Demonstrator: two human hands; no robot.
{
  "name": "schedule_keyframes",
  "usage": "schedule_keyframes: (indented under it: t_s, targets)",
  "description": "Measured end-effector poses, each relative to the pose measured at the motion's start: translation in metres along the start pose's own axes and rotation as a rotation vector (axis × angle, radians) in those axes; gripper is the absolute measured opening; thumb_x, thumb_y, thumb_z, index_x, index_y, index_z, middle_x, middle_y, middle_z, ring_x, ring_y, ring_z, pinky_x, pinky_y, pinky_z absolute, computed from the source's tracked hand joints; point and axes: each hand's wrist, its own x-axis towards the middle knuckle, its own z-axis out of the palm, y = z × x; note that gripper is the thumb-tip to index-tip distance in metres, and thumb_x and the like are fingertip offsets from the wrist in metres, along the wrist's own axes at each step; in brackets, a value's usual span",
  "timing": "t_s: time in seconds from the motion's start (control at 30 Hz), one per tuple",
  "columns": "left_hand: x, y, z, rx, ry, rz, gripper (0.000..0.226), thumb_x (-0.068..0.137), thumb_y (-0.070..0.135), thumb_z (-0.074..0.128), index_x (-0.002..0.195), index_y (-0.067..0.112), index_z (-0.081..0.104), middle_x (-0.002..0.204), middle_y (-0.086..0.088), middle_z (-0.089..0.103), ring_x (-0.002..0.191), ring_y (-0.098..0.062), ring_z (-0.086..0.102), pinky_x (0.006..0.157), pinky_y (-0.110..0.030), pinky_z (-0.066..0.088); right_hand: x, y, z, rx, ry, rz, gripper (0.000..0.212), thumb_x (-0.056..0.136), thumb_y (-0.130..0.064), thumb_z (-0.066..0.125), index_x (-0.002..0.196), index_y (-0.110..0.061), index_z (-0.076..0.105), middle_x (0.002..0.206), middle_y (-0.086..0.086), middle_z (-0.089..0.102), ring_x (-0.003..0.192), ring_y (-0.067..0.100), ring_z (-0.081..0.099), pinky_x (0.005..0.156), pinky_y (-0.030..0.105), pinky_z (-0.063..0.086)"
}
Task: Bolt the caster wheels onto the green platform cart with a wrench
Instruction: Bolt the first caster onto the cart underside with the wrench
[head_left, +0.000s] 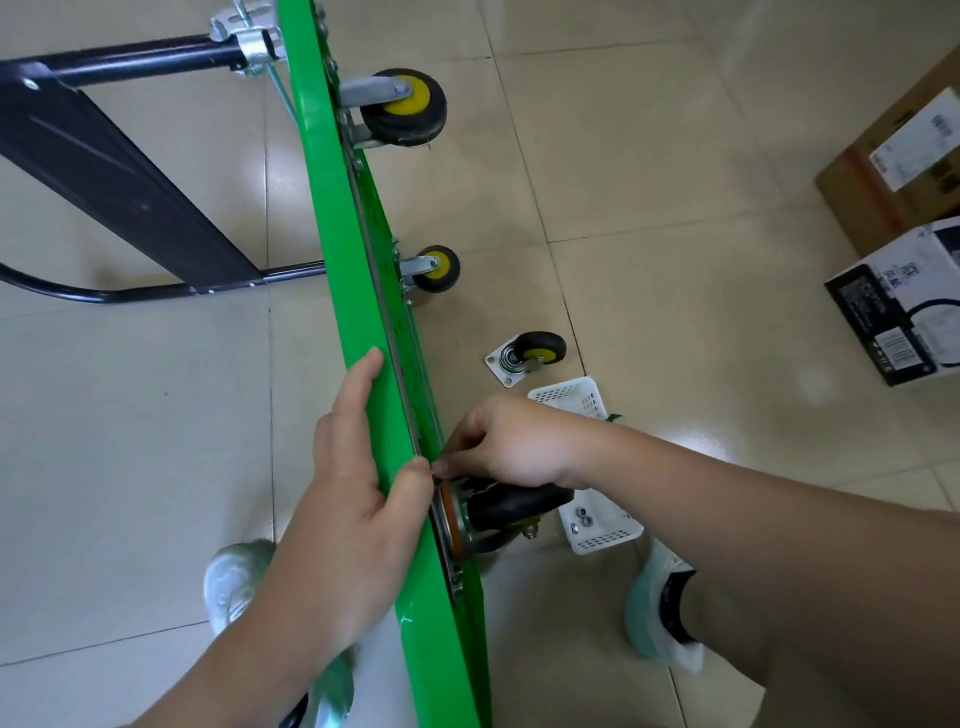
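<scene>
**caster fitting at near corner: handling and materials**

left hand (358, 467): fingers lie straight and flat against the face of the green platform cart (332, 208), and the thumb is hooked over its rim, so the hand clamps the edge. the cart stands on edge on the tiled floor (130, 441), running from bottom centre to top centre of the frame.

right hand (511, 447): fingers are curled, with the tips drawn together at the top corner of the near caster (511, 512), pinching at its mounting plate. whether a bolt or nut sits between them is too small to tell.

handling, judged: the deck is glossy painted sheet, stiff but slick and thin at the rim, and likely to tip unless steadied. the rim grip looks sound. the caster looks dense for its size, and its swivel probably lets the wheel flop, so it is best held by the flat steel plate. the tyre is matt black rubber.

white basket (597, 530), lower right of centre: perforated plastic, light, holding small bright nuts (584, 517), which are easily dropped.

loose caster (530, 356), centre: lies on the floor with its plate face up, yellow hub.

two mounted casters (410, 106), upper centre: zinc brackets, yellow hubs. black handle (130, 171), upper left: tubular steel.

no wrench is in view.
</scene>
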Motion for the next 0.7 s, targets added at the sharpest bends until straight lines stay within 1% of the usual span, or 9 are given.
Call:
schedule_keyframes:
  t_s: [0.07,0.13,0.27,0.33,0.43,0.5,0.57,0.63,0.7]
  targets:
    - [-0.0001,0.0006,0.0003,0.005,-0.006,-0.005,0.078,0.084,0.043,0.045,0.146,0.070,0.007,0.139,0.036,0.031,0.112,0.029,0.044,0.092,-0.007,0.033,0.0027,0.0007,0.0005,0.049,-0.007,0.001,0.021,0.083,-0.041,0.077,0.094,-0.023,0.079,0.087,-0.005,0.077,0.088,0.016,0.071,0.091,0.038,0.056]
    - [0.0002,0.0012,0.0007,0.009,-0.008,-0.004,0.077,0.084,0.043,0.045,0.146,0.070,0.008,0.143,0.031,0.030,0.106,0.031,0.045,0.089,-0.006,0.033,0.0041,0.0007,-0.0007,0.086,-0.021,0.016,0.022,0.081,-0.041,0.079,0.094,-0.024,0.078,0.087,-0.005,0.077,0.089,0.018,0.072,0.092,0.039,0.057]
    - [0.0002,0.0036,0.0005,0.015,-0.008,0.005,0.074,0.084,0.044,0.044,0.136,0.079,0.004,0.147,0.027,0.028,0.100,0.034,0.045,0.087,-0.003,0.031,0.0038,-0.0012,-0.0020,0.074,-0.062,0.073,0.037,0.084,-0.054,0.071,0.090,-0.018,0.076,0.085,0.005,0.076,0.085,0.025,0.073,0.079,0.036,0.058]
    - [0.0001,0.0031,0.0002,0.011,-0.012,0.006,0.074,0.084,0.047,0.044,0.138,0.077,0.006,0.148,0.026,0.029,0.098,0.031,0.048,0.086,-0.007,0.033,0.0044,-0.0023,-0.0003,0.026,-0.049,0.048,0.036,0.086,-0.052,0.070,0.091,-0.016,0.076,0.088,0.007,0.075,0.088,0.027,0.072,0.081,0.039,0.057]
    - [0.0014,0.0001,-0.0002,0.005,-0.006,0.011,0.076,0.080,0.053,0.044,0.144,0.074,0.007,0.149,0.026,0.031,0.107,0.029,0.047,0.090,-0.010,0.034,0.0051,-0.0036,-0.0016,0.061,-0.035,0.015,0.022,0.083,-0.041,0.077,0.094,-0.022,0.077,0.088,-0.001,0.076,0.090,0.020,0.071,0.086,0.036,0.056]
    - [0.0020,-0.0007,-0.0005,0.002,-0.005,0.010,0.077,0.080,0.054,0.044,0.144,0.074,0.006,0.150,0.027,0.030,0.114,0.030,0.042,0.094,-0.009,0.033,0.0055,-0.0037,-0.0033,0.076,-0.061,0.027,0.025,0.083,-0.042,0.076,0.098,-0.022,0.077,0.090,-0.001,0.077,0.089,0.019,0.072,0.088,0.036,0.057]
    - [0.0015,0.0004,-0.0007,0.001,-0.003,0.012,0.076,0.077,0.058,0.043,0.141,0.077,0.006,0.150,0.027,0.030,0.112,0.032,0.042,0.094,-0.008,0.032,0.0051,-0.0036,-0.0041,0.067,-0.090,0.053,0.031,0.086,-0.048,0.072,0.094,-0.018,0.077,0.086,0.002,0.076,0.079,0.019,0.071,0.077,0.031,0.056]
    - [0.0011,0.0014,-0.0009,0.002,-0.001,0.012,0.076,0.075,0.061,0.042,0.139,0.078,0.006,0.149,0.027,0.030,0.103,0.032,0.047,0.090,-0.008,0.033,0.0045,-0.0041,-0.0039,0.037,-0.092,0.054,0.032,0.088,-0.048,0.070,0.087,-0.016,0.076,0.081,0.004,0.074,0.071,0.017,0.066,0.067,0.027,0.051]
    - [0.0014,0.0022,-0.0006,0.003,-0.001,0.009,0.076,0.075,0.060,0.043,0.139,0.078,0.006,0.147,0.028,0.030,0.099,0.031,0.049,0.088,-0.009,0.034,0.0044,-0.0047,-0.0041,0.035,-0.089,0.030,0.025,0.087,-0.043,0.072,0.091,-0.019,0.077,0.086,0.002,0.075,0.078,0.017,0.068,0.072,0.029,0.053]
